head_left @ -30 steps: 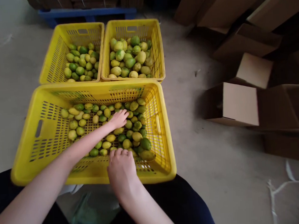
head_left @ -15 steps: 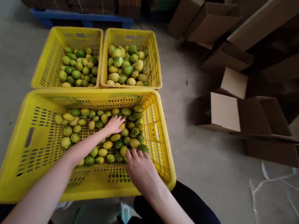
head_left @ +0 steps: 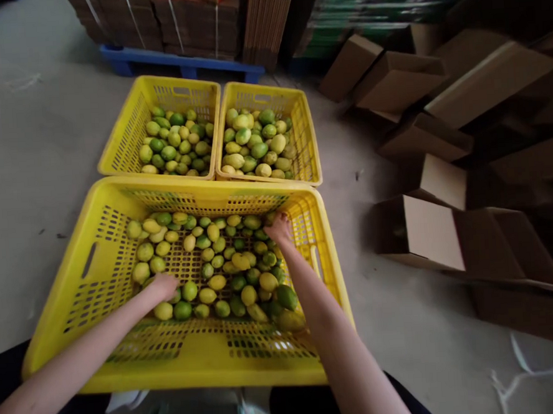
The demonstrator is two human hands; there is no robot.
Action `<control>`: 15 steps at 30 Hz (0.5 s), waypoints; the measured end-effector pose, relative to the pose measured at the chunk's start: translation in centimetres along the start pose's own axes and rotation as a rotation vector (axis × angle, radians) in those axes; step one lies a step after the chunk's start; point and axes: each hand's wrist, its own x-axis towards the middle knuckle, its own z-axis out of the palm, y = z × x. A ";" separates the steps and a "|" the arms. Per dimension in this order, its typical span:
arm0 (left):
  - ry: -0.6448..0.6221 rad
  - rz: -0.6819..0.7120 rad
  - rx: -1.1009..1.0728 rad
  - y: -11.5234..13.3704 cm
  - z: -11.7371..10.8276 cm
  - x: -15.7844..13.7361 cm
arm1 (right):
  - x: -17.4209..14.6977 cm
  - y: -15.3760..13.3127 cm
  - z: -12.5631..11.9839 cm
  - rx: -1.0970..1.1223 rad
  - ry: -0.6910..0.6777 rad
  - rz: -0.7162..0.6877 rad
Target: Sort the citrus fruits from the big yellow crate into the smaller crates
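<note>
A big yellow slatted crate stands before me with one loose layer of green and yellow lemons on its floor. My left hand is low among the fruit on the left side, fingers curled downward beside a green lemon; what lies under them is hidden. Over in the far right corner, my right hand has its fingers bent round a lemon, partly covered by the hand. A larger green lemon rests near the right wall.
Two smaller yellow crates of lemons, a left one and a right one, stand against the far side. Behind them a blue pallet bears bundled cardboard. Open cardboard boxes crowd the floor to the right, with white strapping nearer me.
My left hand has moved from the middle of the crate to the left front. My right hand has gone from the near right to the far right corner. The view has shifted.
</note>
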 end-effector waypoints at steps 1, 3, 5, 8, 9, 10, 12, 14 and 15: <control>-0.005 -0.013 -0.005 -0.2 0.1 0.2 | 0.3 -0.3 0.7 0.014 0.003 0.025; 0.005 0.011 -0.044 0.0 0.3 0.6 | 0.4 -0.7 2.1 0.039 -0.008 0.030; 0.005 0.067 -0.106 0.5 0.5 1.1 | 0.5 -0.6 3.0 0.063 -0.056 -0.029; -0.033 0.102 -0.148 1.3 0.5 2.0 | 1.1 0.4 3.4 0.085 -0.175 -0.160; -0.039 0.102 -0.144 1.5 0.4 2.2 | 1.5 0.8 3.4 0.085 -0.202 -0.189; -0.036 0.103 -0.142 1.7 0.3 2.4 | 1.9 1.1 3.3 0.083 -0.212 -0.207; -0.013 0.106 -0.149 1.8 0.0 2.7 | 2.7 1.3 3.3 0.079 -0.169 -0.218; 0.018 0.099 -0.170 1.6 -0.2 2.7 | 3.6 0.8 3.6 0.082 -0.089 -0.209; 0.029 0.093 -0.179 1.5 -0.2 2.7 | 4.0 0.3 3.9 0.085 -0.054 -0.199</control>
